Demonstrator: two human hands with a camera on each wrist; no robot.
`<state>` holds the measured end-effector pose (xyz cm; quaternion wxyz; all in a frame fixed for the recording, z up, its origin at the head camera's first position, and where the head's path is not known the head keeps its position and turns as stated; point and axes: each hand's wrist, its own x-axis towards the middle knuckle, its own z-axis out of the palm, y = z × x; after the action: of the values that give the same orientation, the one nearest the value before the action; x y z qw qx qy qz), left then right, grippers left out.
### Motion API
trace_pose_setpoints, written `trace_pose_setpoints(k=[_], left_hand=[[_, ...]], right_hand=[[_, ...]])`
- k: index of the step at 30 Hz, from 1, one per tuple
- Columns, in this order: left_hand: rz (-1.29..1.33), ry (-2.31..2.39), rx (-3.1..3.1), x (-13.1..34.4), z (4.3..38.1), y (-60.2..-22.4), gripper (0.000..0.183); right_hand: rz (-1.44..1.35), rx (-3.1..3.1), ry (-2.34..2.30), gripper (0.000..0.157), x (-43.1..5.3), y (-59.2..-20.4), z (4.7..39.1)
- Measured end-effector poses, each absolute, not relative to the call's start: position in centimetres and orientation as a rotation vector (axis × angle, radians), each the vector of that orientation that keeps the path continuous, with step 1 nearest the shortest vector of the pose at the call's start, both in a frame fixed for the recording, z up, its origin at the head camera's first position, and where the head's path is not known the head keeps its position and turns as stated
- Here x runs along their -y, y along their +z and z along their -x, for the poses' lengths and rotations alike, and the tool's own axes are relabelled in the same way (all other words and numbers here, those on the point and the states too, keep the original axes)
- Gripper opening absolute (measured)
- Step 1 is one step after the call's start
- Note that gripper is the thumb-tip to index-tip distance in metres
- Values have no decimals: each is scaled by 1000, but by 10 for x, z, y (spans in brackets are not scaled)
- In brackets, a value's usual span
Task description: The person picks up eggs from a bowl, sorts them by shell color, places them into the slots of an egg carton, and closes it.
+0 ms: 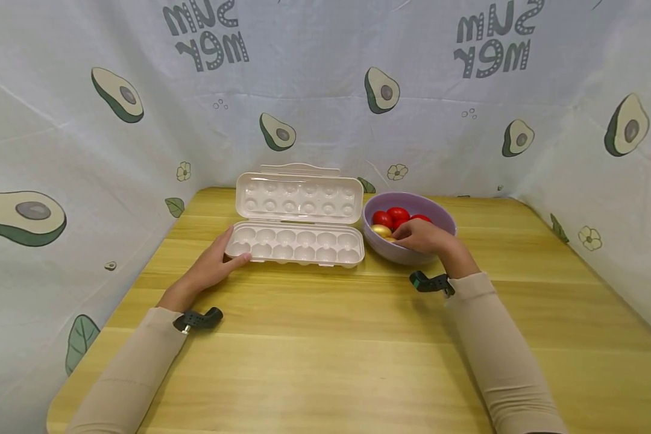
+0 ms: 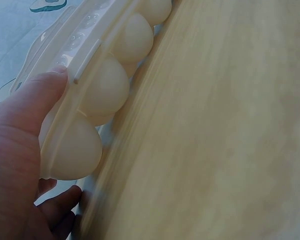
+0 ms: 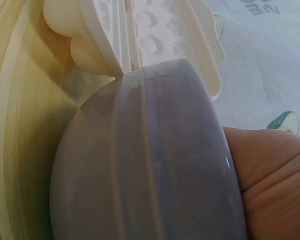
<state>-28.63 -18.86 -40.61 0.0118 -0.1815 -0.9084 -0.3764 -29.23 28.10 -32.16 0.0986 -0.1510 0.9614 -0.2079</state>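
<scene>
A white plastic egg box (image 1: pixel 298 242) lies open on the wooden table, its cups bare and its lid (image 1: pixel 299 198) tipped back. At its left end my left hand (image 1: pixel 213 263) grips it, with the thumb (image 2: pixel 42 95) on the front rim and the other fingers around the end. To the right of the box stands a purple bowl (image 1: pixel 404 256) with red eggs (image 1: pixel 398 214) and golden eggs (image 1: pixel 381 230) in it. My right hand (image 1: pixel 424 236) reaches over the rim into this bowl, fingertips down at a golden egg; I cannot tell whether they pinch it.
The box and bowl stand side by side near the back of the wooden table (image 1: pixel 325 349). A white cloth (image 1: pixel 325 78) printed with avocados hangs close behind them and along the sides. Dark camera mounts (image 1: pixel 198 319) sit on both wrists.
</scene>
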Motion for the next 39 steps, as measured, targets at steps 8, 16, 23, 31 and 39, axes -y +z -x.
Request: trace_pose_setpoints(k=[8, 16, 23, 31, 39], left_hand=[[575, -1173, 2832, 188, 287, -407, 94], [588, -1164, 2838, 188, 287, -407, 94], [574, -1157, 2846, 188, 286, -406, 95], [576, -1150, 2860, 187, 285, -405, 95], [568, -1141, 2860, 187, 285, -406, 95]], right_hand=[[432, -2853, -655, 26, -282, -321, 291], [464, -2867, -714, 25, -284, -321, 289], [475, -2849, -812, 24, -288, -323, 289], [476, -2769, -1013, 32, -294, -323, 284], [451, -2667, -1166, 37, -297, -322, 284]])
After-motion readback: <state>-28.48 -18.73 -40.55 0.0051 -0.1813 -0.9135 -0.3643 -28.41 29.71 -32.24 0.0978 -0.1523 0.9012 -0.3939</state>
